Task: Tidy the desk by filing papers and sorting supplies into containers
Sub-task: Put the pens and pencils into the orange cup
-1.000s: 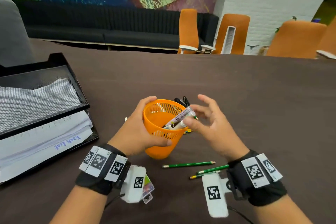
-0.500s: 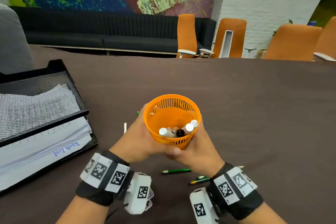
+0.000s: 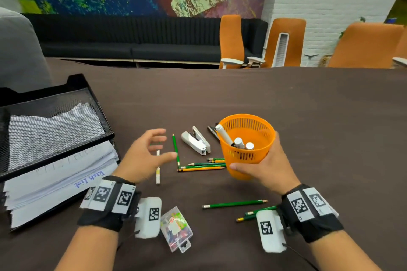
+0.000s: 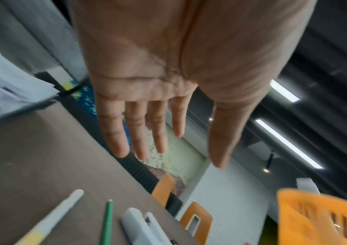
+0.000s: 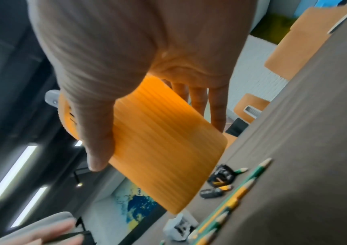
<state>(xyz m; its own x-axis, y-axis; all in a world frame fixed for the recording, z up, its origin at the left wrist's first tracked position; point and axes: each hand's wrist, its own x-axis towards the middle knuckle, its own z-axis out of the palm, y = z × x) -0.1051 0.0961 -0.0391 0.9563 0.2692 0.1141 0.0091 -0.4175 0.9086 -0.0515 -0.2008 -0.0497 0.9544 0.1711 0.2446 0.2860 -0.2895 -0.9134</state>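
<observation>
Even, bright indoor light with soft shadows; the head view is sharp but bends at its edges, while both wrist views are motion-blurred, ceiling strip lights (image 4: 287, 140) glaring white

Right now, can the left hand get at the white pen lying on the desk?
Probably yes. The left hand hovers open just above the white pen, holding nothing, and nothing lies over the pen; the green pencil lies apart beside it.

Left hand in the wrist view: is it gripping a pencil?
No, the left hand is spread open with straight fingers, and the green pencil lies untouched on the desk below.
</observation>
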